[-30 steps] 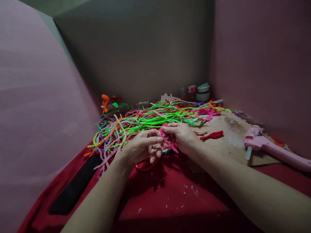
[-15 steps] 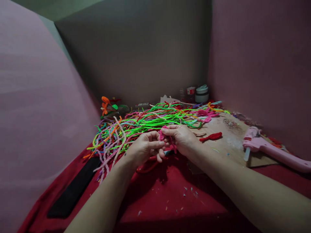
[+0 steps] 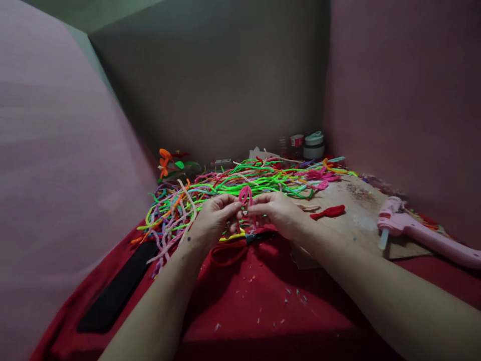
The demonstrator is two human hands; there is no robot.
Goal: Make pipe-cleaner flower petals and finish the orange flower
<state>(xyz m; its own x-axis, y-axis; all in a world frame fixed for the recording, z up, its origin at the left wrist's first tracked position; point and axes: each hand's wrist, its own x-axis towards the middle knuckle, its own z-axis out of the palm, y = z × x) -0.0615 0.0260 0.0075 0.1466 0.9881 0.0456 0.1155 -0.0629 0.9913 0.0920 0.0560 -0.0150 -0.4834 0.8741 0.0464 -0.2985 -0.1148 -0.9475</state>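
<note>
stem (image 3: 246,194): one pink fuzzy wire, bent into a narrow upright loop, held between my two hands above the scissors and just in front of the pile.
left hand (image 3: 214,220): fingertips pinched on the loop's left side.
right hand (image 3: 280,213): thumb and fingers pinched on its right side; the loop's lower end is hidden behind my fingers.
pile (image 3: 225,188): long fuzzy wires, tangled, too many to count; mostly neon green, with pink, orange, purple and cream.
scissors (image 3: 229,252): one pair with red loop handles, flat on the cloth below my hands, which partly cover the blades.
red piece (image 3: 330,211): one short fuzzy bit on the board (image 3: 361,215), near my right hand.
glue gun (image 3: 413,228): one, smooth pink plastic, lying on the board well to the right.
tubs (image 3: 313,144): two that I can make out, in the far corner.
cloth (image 3: 270,306): red, flecked with small clippings.
</note>
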